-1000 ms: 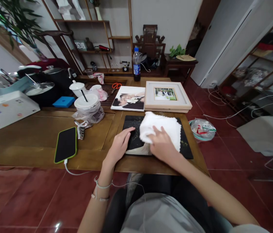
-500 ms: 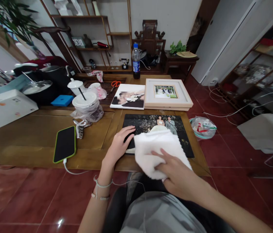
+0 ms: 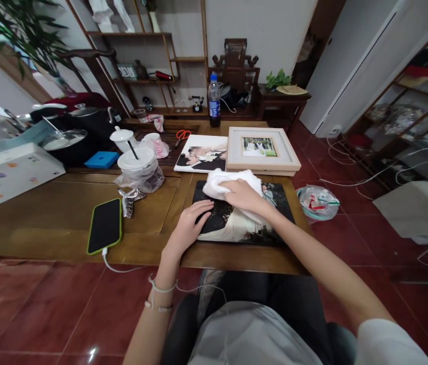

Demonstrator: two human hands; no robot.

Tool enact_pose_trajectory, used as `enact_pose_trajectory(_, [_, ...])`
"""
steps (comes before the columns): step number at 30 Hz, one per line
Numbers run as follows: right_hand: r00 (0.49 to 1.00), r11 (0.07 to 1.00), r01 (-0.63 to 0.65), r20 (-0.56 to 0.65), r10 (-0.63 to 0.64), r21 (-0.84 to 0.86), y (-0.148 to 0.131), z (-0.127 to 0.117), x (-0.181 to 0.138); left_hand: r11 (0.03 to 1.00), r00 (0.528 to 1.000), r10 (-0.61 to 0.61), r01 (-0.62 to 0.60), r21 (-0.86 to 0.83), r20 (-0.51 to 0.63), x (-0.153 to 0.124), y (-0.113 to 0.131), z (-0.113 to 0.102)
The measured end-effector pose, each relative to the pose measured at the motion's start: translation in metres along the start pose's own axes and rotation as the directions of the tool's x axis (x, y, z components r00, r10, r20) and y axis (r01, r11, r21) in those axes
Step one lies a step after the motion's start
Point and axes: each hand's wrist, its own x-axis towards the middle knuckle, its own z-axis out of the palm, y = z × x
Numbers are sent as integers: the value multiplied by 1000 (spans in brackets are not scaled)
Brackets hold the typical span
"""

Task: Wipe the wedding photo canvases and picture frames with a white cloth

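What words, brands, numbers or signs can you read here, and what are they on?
"03": seemingly the digits on the small sign on the shelf; the mark beside them is unclear.
Bottle: white lettering on a blue label, too blurred to read.
White box: small printed marks, too small to read.
Photo panel and white cloth: no words that I can make out.
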Motion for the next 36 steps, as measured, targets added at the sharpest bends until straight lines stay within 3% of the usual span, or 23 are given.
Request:
enact_pose_trajectory(3, [998, 999, 52, 24, -52, 10, -21, 12, 30, 1000, 1000, -13, 13, 9, 2, 0, 0, 0])
enact_pose_trajectory(7, [997, 997, 73, 15, -73, 18, -23, 17, 31, 1000, 1000, -29, 29, 2, 1, -1, -1, 0])
enact_pose_trajectory(12, [999, 1000, 3, -38, -2, 11, 12, 5, -13, 1000, 1000, -15, 15, -23, -7, 0, -1, 0])
enact_pose_trajectory(18, [973, 979, -196, -131, 189, -49, 70, -22, -76, 999, 999, -26, 25, -34, -20, 1, 2, 0])
enact_pose_trajectory(23, [950, 956, -282, -165, 266, -84, 91, -32, -96, 998, 999, -47, 46, -35, -24, 2, 3, 0])
enact_pose_trajectory(27, [960, 959, -264, -125, 251, -102, 73, -20, -105, 998, 999, -49, 48, -34, -20, 2, 3, 0])
enact_pose_trajectory(31, [986, 981, -164, 7, 166, -108, 29, -4, -134, 998, 998, -54, 54, -28, -14, 1, 2, 0])
enact_pose_trajectory(36, [982, 999, -29, 188, 20, 44, -14, -2, -176, 998, 998, -58, 58, -29, -7, 1, 3, -1])
